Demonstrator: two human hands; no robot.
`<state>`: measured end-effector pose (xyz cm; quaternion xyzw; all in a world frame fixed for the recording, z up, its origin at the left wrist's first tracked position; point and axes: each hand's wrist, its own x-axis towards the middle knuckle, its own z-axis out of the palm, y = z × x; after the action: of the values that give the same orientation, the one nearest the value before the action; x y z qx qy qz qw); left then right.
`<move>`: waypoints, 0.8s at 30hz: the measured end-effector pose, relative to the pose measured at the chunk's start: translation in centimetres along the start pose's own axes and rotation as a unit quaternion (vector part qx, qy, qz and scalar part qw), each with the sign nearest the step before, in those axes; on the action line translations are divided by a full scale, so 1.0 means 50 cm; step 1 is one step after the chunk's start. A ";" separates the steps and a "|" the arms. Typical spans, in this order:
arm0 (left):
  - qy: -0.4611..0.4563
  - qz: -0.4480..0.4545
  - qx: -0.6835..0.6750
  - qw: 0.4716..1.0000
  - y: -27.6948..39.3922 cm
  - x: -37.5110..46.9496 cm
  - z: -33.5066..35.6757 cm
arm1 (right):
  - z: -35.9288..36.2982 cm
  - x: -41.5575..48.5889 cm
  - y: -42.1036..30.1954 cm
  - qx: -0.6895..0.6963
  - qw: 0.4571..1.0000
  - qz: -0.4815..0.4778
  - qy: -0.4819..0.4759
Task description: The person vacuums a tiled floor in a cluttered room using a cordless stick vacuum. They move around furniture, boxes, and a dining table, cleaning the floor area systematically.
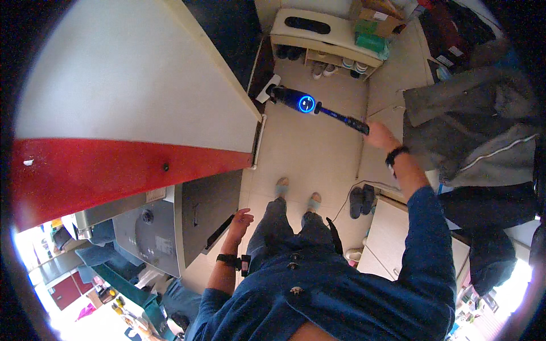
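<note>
My right hand [381, 135] is closed around the handle of an upright floor cleaner [294, 99], which reaches away to the upper left. A round display on its body glows blue. Its white floor head [268, 88] rests on the tiled floor beside the dark door edge. My left hand [243, 219] hangs at my left side with its fingers partly curled, holding nothing, near the grey front of an appliance. Both wrists wear black bands.
A shoe bench [324, 40] with shoes below and a cardboard box [381, 19] on top stands ahead. Dark slippers [361, 200] and a thin cable [341, 204] lie at the right. Clothes [473, 123] hang at the right. A white and red wall [140, 166] juts in from the left.
</note>
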<state>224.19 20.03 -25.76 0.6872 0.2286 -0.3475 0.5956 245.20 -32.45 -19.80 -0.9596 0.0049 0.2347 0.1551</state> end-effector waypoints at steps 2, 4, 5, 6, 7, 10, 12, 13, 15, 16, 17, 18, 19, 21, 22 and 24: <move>-0.009 -0.007 0.008 1.000 0.006 0.006 -0.004 | 0.067 -0.077 0.027 0.059 0.997 0.056 0.005; -0.022 -0.007 0.031 0.999 0.016 0.016 -0.004 | 0.121 -0.158 0.041 0.070 0.993 0.084 0.041; -0.026 -0.009 0.049 0.998 0.023 0.023 -0.002 | 0.145 -0.205 0.040 0.073 0.991 0.102 0.051; -0.037 -0.009 0.059 0.998 0.030 0.031 0.000 | 0.163 -0.245 0.039 0.075 0.989 0.121 0.043; -0.048 -0.008 0.072 0.996 0.037 0.038 0.003 | 0.180 -0.287 0.039 0.079 0.987 0.130 0.044; -0.081 0.019 0.103 0.991 0.059 0.064 0.023 | 0.234 -0.406 0.023 0.081 0.981 0.172 0.035; -0.103 0.029 0.115 0.988 0.075 0.083 0.039 | 0.263 -0.501 0.003 0.125 0.971 0.202 0.021; -0.115 0.025 0.118 0.986 0.083 0.092 0.048 | 0.278 -0.547 -0.013 0.127 0.964 0.233 0.016; -0.139 0.032 0.128 0.982 0.095 0.106 0.070 | 0.306 -0.630 -0.051 0.161 0.947 0.277 0.021; -0.150 0.042 0.137 0.978 0.100 0.112 0.078 | 0.319 -0.665 -0.073 0.194 0.926 0.324 -0.014; -0.162 0.051 0.142 0.975 0.106 0.120 0.085 | 0.327 -0.703 -0.096 0.222 0.920 0.323 -0.007; -0.173 0.056 0.158 0.970 0.111 0.130 0.093 | 0.337 -0.732 -0.120 0.225 0.907 0.356 -0.032; -0.185 0.060 0.171 0.966 0.114 0.139 0.100 | 0.346 -0.765 -0.151 0.258 0.902 0.345 0.029; -0.205 0.062 0.193 0.958 0.118 0.159 0.110 | 0.359 -0.805 -0.201 0.316 0.853 0.416 -0.007; -0.214 0.061 0.202 0.954 0.119 0.168 0.113 | 0.360 -0.824 -0.228 0.315 0.870 0.379 0.020; -0.225 0.057 0.210 0.950 0.118 0.184 0.119 | 0.351 -0.844 -0.268 0.372 0.853 0.365 0.006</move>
<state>233.28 12.18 -29.05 0.7126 -0.0297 -0.4989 0.4924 200.88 -17.13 -11.52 -0.7609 0.4430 0.2492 0.4033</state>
